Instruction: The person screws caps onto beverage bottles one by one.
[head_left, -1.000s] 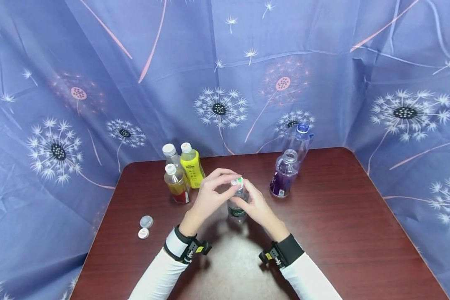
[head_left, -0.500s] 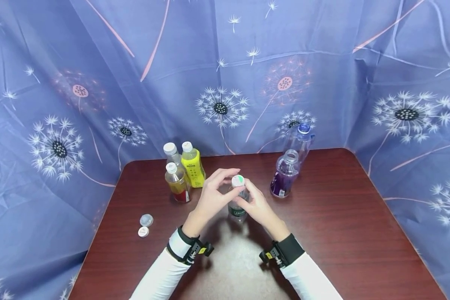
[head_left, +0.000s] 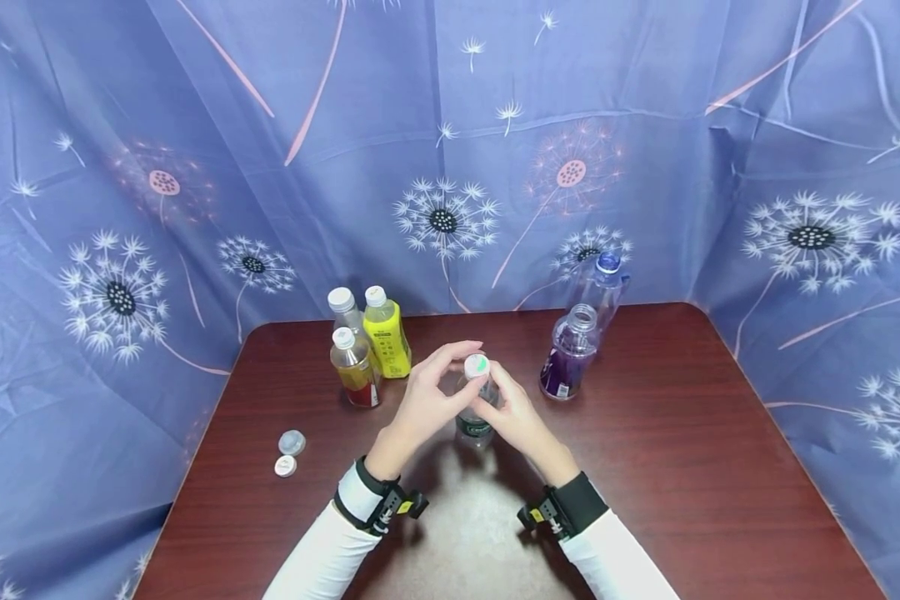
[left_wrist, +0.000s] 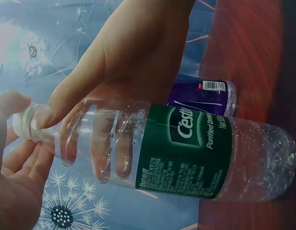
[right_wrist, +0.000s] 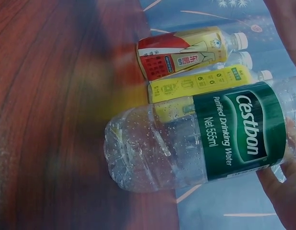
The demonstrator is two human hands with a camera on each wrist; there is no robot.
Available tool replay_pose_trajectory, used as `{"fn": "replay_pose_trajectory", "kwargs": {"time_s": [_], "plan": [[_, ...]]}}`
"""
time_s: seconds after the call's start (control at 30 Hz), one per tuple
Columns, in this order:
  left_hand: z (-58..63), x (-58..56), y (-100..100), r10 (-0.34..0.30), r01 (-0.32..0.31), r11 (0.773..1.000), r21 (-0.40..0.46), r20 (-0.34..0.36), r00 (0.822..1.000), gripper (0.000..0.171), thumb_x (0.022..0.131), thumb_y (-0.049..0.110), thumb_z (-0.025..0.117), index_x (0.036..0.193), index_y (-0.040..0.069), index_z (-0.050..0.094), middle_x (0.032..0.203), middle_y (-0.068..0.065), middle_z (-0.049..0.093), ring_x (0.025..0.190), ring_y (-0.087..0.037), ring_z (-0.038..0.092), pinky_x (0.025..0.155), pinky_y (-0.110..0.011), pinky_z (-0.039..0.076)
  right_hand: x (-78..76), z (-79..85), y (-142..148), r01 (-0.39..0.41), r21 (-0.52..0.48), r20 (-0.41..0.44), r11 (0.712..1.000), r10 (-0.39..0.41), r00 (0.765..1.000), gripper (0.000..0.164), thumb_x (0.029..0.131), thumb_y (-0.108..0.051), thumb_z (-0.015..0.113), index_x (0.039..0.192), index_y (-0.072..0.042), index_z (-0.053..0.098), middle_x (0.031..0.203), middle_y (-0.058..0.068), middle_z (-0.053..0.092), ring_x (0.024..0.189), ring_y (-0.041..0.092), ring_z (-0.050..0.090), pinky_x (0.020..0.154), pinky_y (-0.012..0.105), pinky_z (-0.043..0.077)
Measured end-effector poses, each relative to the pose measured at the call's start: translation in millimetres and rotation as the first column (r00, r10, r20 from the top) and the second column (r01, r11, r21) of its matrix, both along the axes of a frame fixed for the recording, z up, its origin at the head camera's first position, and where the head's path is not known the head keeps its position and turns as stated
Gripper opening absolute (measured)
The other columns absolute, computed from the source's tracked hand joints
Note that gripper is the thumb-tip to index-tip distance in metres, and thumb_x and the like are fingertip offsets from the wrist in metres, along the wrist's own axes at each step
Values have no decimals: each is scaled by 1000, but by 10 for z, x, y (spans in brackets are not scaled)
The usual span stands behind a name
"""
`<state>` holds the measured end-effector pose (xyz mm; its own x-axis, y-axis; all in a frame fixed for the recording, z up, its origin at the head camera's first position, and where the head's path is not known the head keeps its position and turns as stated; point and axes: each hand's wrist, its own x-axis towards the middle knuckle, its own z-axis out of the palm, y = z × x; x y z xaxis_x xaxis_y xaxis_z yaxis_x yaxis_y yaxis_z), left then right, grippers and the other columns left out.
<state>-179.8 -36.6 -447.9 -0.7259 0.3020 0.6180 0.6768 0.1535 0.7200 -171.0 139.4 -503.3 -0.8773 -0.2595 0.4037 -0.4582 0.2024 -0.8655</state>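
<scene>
A clear water bottle [head_left: 474, 427] with a green Cestbon label [left_wrist: 186, 148] stands upright between both hands in the head view. My right hand [head_left: 523, 419] grips it round the shoulder and neck, thumb in front and fingers behind. At the top, the thumb and fingers of my left hand [head_left: 429, 406] pinch the white cap [head_left: 477, 365], which has a green mark. The cap sits on the neck. No liquid shows in the bottle, only droplets on its wall. Whether its base touches the table cannot be told.
Back left, a red-and-yellow labelled bottle [head_left: 358, 379], a yellow bottle [head_left: 390, 343] and a clear bottle [head_left: 343, 305] stand capped. An uncapped purple-labelled bottle [head_left: 566, 367] and a blue-necked bottle [head_left: 605, 287] stand right. Two loose caps, one translucent [head_left: 292, 442], one white [head_left: 285, 466], lie left.
My left fingers have shifted slightly at the cap, leaving more of its top showing. My right hand keeps its grip on the bottle. The head view has tilted a little.
</scene>
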Motion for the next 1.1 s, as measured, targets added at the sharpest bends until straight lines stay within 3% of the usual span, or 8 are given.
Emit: {"fn": "replay_pose_trajectory", "kwargs": {"time_s": [0.2,0.5,0.67,0.97,1.1], "plan": [[11,8,25,15,-15,1000,2,-4,1000,52,88,5,82,136,5,63,128,-10,69,107,-22,70,93,-33,59,-17,-13,1,-2,-7,-34,1000,1,999,46,92,1,74,135,-5,59,129,14,68,125,19,59,112,40,46],[10,13,23,5,-6,1000,13,24,1000,55,87,3,83,137,5,61,123,-11,72,105,-23,72,93,-34,59,-13,-9,-6,9,-7,-13,1000,-9,1000,45,91,1,74,133,-5,59,128,14,67,123,14,58,111,39,46],[-1,16,27,12,-14,1000,28,52,999,54,88,4,83,137,5,61,122,-12,72,105,-22,71,94,-33,58,-3,3,-26,25,3,5,1000,-25,1000,49,89,7,74,135,1,57,127,20,67,122,12,58,110,37,45],[-10,17,33,27,-28,999,24,43,999,57,85,3,85,137,6,62,121,-12,72,103,-24,71,91,-34,59,158,353,-55,13,13,-33,1000,-12,999,43,89,9,72,130,7,58,121,24,67,113,10,60,103,35,50],[-18,23,33,33,-34,999,19,39,999,55,86,2,83,137,6,63,128,-10,70,104,-22,71,93,-33,59,171,378,-55,15,13,-34,1000,-14,999,44,89,8,72,131,7,58,125,25,67,118,11,60,107,35,49]]}}
